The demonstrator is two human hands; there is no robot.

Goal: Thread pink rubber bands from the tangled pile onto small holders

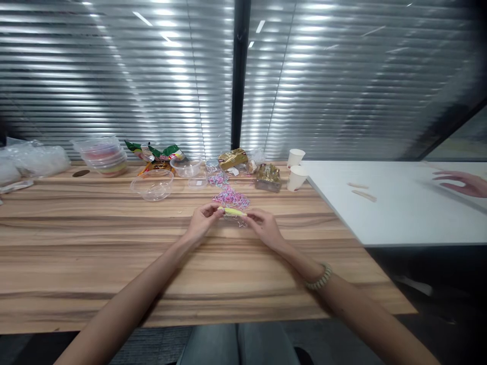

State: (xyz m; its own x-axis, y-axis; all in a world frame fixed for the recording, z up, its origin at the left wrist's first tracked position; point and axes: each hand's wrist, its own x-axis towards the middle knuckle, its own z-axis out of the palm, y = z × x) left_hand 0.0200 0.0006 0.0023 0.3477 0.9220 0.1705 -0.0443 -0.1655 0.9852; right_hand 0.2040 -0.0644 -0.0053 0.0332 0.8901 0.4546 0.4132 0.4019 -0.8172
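Observation:
Between my two hands, low over the wooden table (114, 243), is a slim yellow-green strip whose exact kind I cannot make out (233, 211). My left hand (205, 218) pinches its left end between thumb and finger. Its right end is pinched by my right hand (264, 226); a beaded band (320, 278) circles that wrist. Just beyond the strip lies a loose heap of small pink, purple and pale pieces (230, 196). A few pale star-like pieces (242, 223) lie close under the strip.
Behind the heap stand clear plastic bowls (152, 186), gold wrappers (233, 158), green snack bags (152, 152) and two paper cups (297, 178). Stacked tubs (102, 156) are at the back left. At right, another person's hand (462, 182) hovers by a white table (342, 218) bearing two thin sticks (364, 195).

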